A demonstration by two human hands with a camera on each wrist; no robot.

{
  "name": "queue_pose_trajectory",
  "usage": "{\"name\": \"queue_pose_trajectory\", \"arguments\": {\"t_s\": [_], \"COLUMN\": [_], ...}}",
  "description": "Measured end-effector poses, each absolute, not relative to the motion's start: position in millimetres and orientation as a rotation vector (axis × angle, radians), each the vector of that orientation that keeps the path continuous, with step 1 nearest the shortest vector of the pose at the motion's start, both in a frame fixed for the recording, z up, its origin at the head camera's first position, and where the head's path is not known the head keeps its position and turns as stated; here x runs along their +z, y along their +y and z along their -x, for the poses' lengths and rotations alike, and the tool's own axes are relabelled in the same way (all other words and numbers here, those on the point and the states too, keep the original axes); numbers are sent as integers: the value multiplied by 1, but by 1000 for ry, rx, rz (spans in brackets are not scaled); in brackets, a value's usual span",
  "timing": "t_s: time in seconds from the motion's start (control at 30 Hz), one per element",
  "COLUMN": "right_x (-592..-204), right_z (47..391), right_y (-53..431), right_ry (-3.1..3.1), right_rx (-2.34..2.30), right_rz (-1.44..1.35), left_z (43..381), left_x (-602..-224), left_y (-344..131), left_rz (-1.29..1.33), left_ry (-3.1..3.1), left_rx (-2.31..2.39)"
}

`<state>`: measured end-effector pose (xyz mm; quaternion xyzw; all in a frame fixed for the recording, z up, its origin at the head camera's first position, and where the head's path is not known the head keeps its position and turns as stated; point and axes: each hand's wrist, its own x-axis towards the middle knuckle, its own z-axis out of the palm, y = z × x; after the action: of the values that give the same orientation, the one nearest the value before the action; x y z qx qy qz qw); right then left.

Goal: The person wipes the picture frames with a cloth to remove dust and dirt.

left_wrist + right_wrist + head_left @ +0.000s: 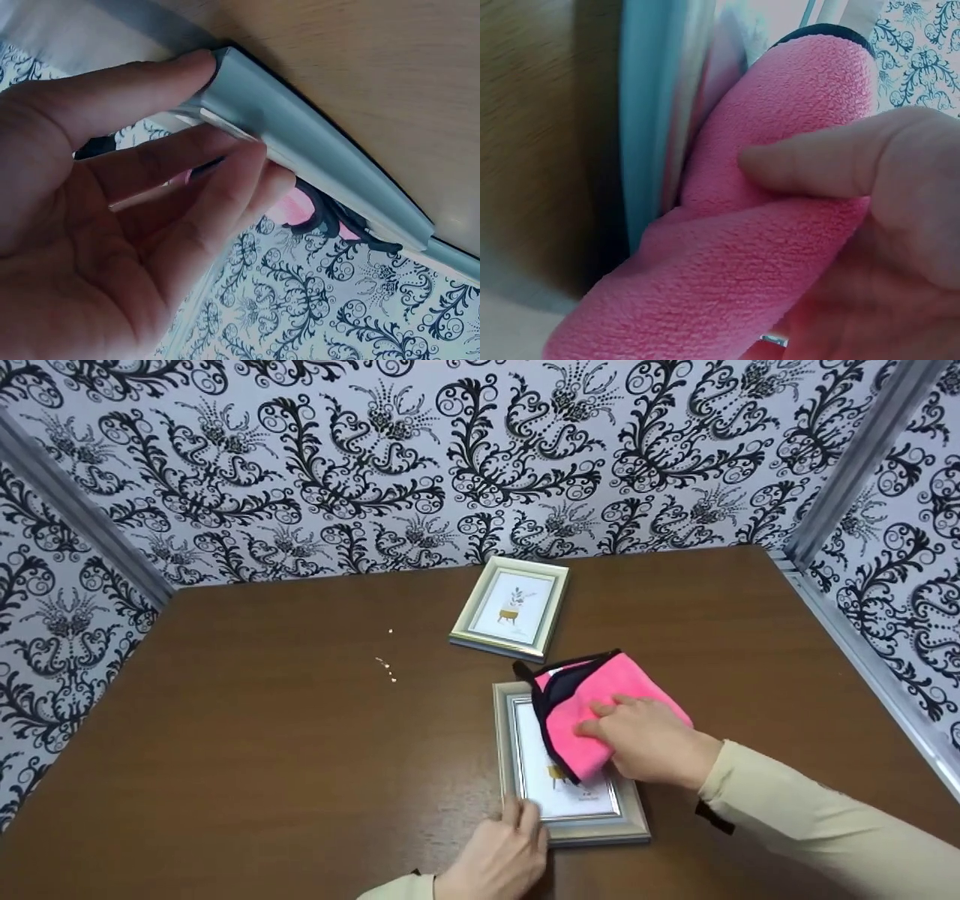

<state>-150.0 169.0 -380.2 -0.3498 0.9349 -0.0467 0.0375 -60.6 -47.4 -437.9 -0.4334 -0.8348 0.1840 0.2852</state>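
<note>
A picture frame [637,819] with a pale silver-gold border lies flat on the brown table, its print partly covered. At the frame's near left corner, my left hand [496,851] grips the border; in the left wrist view the thumb [142,94] is on the outer side and the fingers bend over the top. My right hand [652,739] holds a folded pink cloth [622,682] with black edging against the frame's glass. The right wrist view shows the thumb [810,161] pressing into the plush cloth [727,247] beside the frame's edge [649,112].
A second picture frame [551,619] with a plant print lies farther back, near the wall. Small pale crumbs [386,664] are scattered on the table [262,735] left of the frames. Black-and-white patterned walls [390,457] enclose the back and sides.
</note>
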Motion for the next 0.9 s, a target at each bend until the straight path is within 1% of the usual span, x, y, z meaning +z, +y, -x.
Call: {"name": "queue_pose_trajectory", "arguments": {"t_s": [0.13,0.23,0.43,0.57,0.7,0.9], "right_x": [-383,-390,-398,-397,-394,-389], "right_z": [152,151,149,150,151,148], "right_y": [153,140,132,137,143,162], "right_ry": [2916,2910,2712,2575,2573,2721], "right_rx": [-186,-250,-437,-444,-357,-190], "right_rz": [1046,1084,1415,1530,1511,1384], "left_z": [64,64,66,65,61,58], "left_x": [-440,-441,-440,-438,-434,-430], "left_y": [-47,-45,-42,-40,-33,-27], "left_rz": [1152,1152,1180,1216,1220,1230], "left_ry": [-2188,-2139,-2121,-2162,-2218,-2288], "left_rx": [435,447,471,495,625,798]}}
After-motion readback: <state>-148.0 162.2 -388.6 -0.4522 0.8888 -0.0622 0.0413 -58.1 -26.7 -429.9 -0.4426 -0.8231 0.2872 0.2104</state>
